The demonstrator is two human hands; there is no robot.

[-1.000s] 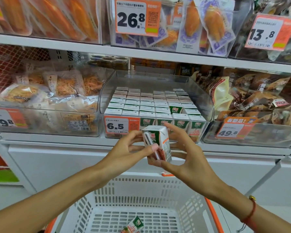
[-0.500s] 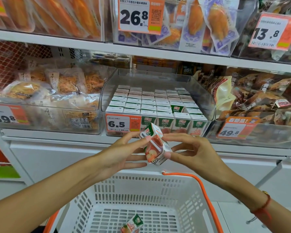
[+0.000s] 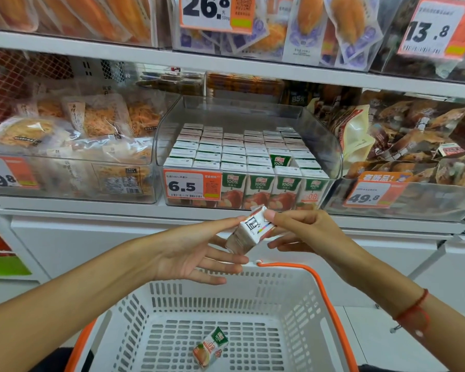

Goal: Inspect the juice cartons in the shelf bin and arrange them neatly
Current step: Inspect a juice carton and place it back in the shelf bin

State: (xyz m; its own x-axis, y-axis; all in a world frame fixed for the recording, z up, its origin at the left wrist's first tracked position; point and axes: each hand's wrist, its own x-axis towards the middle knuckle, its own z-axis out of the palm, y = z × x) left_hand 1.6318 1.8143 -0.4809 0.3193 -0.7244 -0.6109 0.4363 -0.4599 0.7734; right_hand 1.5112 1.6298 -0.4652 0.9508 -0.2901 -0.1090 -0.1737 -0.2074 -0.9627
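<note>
Carton (image 3: 249, 232), 1 pc, frame centre: tilted, pinched between fingertips of my left hand (image 3: 196, 253) and right hand (image 3: 304, 232), other fingers loose. Held just below clear shelf bin (image 3: 330, 151), mid-frame, w/ juice cartons (image 3: 234, 154) in tidy rows, one carton (image 3: 279, 159) sitting crooked. White basket (image 3: 301, 299), bottom of frame, w/ one loose carton (image 3: 211, 350) lying flat.
</note>
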